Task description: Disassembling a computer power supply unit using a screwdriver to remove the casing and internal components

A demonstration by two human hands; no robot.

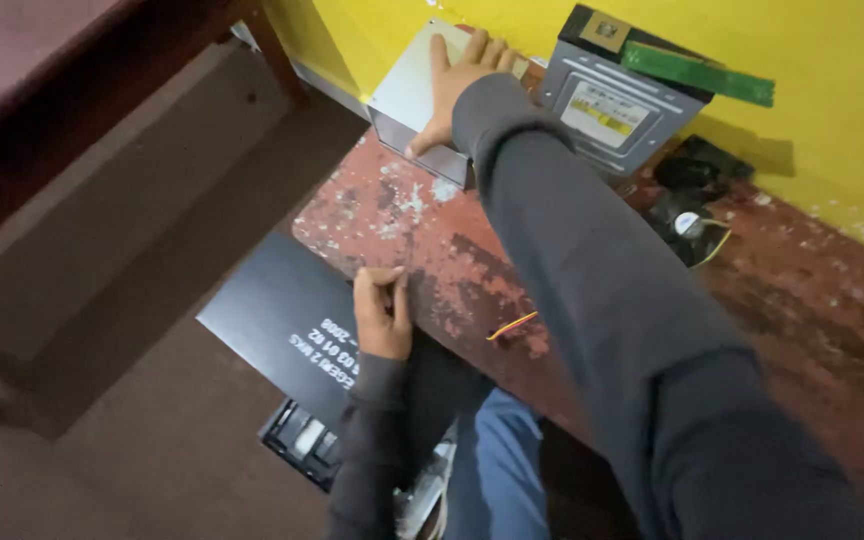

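the right hand [457, 80] lies flat, fingers spread, on top of a grey metal box [414, 100] at the far edge of the worn red table [802, 290]. just right of the box sits a grey drive unit [612, 105]. the left hand [382, 312], nearer than the box, pinches a thin screwdriver [404, 262] over a black panel [282, 320].

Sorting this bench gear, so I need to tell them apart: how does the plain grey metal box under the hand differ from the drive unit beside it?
The grey metal box has a bare, unlabelled top; the drive unit carries a label. The box lies under the right hand, palm down; nothing touches the drive. The drive bears a green circuit strip; the box bears none. Both are grey metal, against the yellow wall.
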